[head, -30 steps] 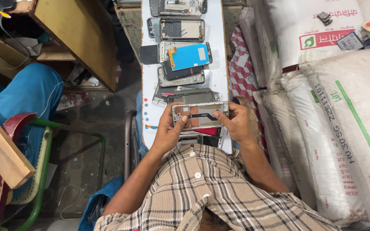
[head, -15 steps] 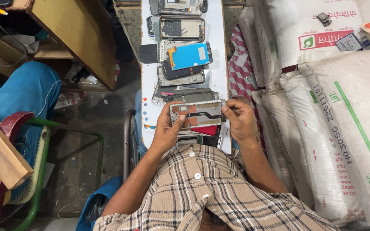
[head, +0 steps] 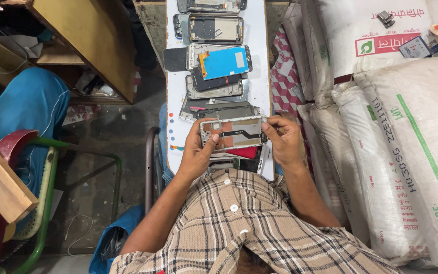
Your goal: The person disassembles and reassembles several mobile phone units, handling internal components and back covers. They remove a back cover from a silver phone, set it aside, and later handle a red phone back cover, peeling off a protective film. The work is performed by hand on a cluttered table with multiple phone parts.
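I hold an opened phone frame (head: 235,133) sideways between both hands, its bare inner side with a dark ribbon cable facing up. My left hand (head: 196,152) grips its left end, thumb on top. The right end is pinched by my right hand (head: 283,142). Under it lie a red part (head: 243,152) and more stripped phone bodies on the narrow white board (head: 261,91). Farther up the board sit a phone frame with a blue panel (head: 224,62) and several other gutted phones (head: 215,29).
Stacked white woven sacks (head: 406,152) fill the right side. A wooden bench (head: 84,43) stands at upper left. A person in blue trousers (head: 24,109) sits on a green-framed chair (head: 44,203) at left. Grey floor lies between.
The phone frame has come a little nearer to me and lower in view, still in both hands. My fingers have shifted slightly along its ends.
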